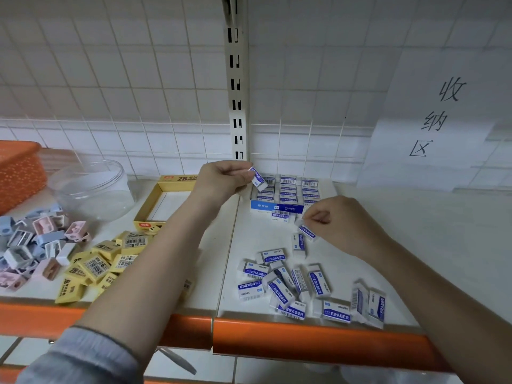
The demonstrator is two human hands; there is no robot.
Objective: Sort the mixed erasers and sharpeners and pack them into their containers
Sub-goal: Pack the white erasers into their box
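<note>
Left hand pinches one white-and-blue eraser at its end, held tilted just above the near-left corner of the blue eraser box, which sits against the tiled back wall and already holds rows of erasers standing on edge. Right hand pinches a second eraser low over the shelf, just right of the box front; one more eraser lies flat against the box's front edge. Loose blue-label erasers lie scattered near the front of the shelf, a few close to the orange front lip. Open shelf room lies to the right of both the box and the heap, out to the paper sign on the wall. Left forearm crosses diagonally over the seam between the two shelf panels. Left of it, an open yellow box sits near the wall, with a pile of yellow erasers in front of it reaching toward the lip. Further left, pastel sharpeners are heaped by the left frame edge, a clear round tub behind them, and an orange basket in the back-left corner. A slotted metal upright runs up the wall directly behind the left hand.
</note>
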